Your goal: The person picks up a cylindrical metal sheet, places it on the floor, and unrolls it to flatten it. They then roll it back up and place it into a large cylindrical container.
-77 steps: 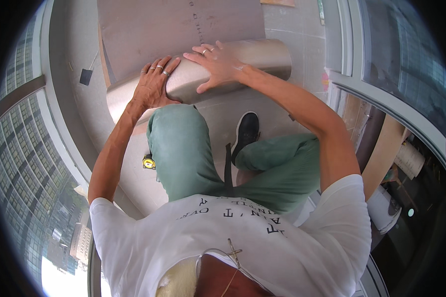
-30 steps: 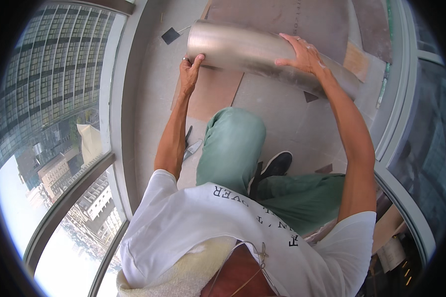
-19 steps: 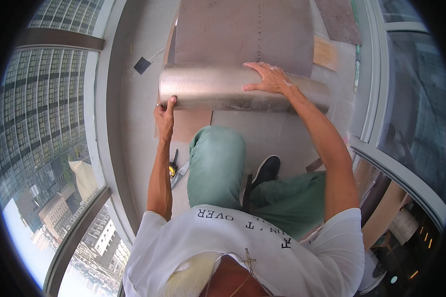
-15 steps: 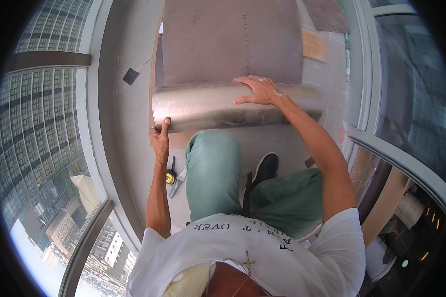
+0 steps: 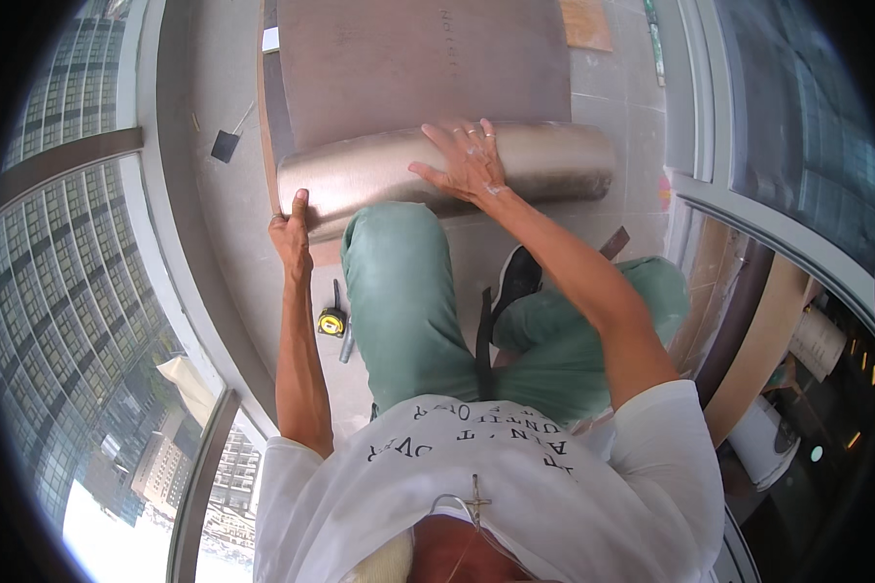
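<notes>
A large sheet lies before me. Its far part is flat and dull brown, and its near end curls over into a shiny, gold-toned metallic bend. My left hand grips the near left corner of that bend, thumb on top and fingers underneath, out of sight. Spread fingers of my right hand press flat on the curved top, around its middle; pale smears mark its back. My left knee, in green trousers, overlaps the bend's near edge.
A yellow-and-black tape measure and a grey tool lie beside my left knee. A black square-bladed scraper rests on the floor at the left. Windows line the left, a framed glass panel the right. A wooden board lies beyond.
My right hand has shifted slightly left and turned its fingers more away from me. My left knee has come forward over the bend's near edge. The left hand keeps its grip; the whole view has shifted.
</notes>
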{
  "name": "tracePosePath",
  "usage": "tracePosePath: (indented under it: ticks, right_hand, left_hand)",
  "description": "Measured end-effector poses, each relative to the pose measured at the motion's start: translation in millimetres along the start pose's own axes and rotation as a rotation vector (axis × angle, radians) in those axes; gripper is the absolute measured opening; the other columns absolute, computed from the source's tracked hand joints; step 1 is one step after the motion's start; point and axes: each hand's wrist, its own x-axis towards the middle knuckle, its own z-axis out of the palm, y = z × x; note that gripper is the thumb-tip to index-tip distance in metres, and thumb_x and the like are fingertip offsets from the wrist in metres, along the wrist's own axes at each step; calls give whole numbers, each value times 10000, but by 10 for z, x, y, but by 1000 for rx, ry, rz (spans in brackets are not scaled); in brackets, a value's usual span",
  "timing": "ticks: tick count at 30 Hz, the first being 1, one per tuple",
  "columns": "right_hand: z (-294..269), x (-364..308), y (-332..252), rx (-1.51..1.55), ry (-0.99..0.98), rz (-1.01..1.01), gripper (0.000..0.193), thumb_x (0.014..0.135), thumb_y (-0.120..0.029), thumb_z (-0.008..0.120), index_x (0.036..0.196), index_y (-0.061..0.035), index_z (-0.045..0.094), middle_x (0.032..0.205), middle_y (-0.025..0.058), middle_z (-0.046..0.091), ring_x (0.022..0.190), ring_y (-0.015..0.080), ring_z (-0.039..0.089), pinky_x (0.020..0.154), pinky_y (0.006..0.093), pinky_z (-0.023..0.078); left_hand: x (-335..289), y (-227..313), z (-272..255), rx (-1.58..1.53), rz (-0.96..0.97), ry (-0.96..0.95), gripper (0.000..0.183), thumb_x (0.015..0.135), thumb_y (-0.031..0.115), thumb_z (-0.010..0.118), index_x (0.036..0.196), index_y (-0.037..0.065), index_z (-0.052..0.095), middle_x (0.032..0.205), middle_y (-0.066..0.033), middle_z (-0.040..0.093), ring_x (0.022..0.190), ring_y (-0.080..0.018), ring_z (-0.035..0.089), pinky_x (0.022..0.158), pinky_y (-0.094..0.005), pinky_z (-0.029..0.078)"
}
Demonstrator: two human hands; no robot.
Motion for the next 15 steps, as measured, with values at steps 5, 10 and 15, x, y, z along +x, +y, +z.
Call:
tracePosePath:
  ticks: [5,10,15]
  right_hand:
    - [82,150,175,133,-177,148,644,890,-691,506,1224,-159,646,1182,112,661,1157,269,592,1072,535,311]
    - [188,159,203,157,-173,193,599,916,-658,487,1186,-150,655,1162,113,672,1158,255,597,1086,509,301]
    - [121,238,161,156,-247,265,591,917,-633,506,1128,-106,669,1114,129,686,1117,260,611,1074,501,311]
  left_hand:
    - [59,291,5,41,42,-159,583,842,499,759,1062,-29,641,811,-52,587,737,-147,512,692,-309,459]
    - [-269,-61,-109,-72,225,-219,551,862,394,773,1201,-11,615,972,-97,645,901,-171,573,838,-335,468]
    - [-216,-348,-80,-108,137,-173,449,899,312,748,1177,-19,625,1055,-83,676,952,-176,607,887,-323,475]
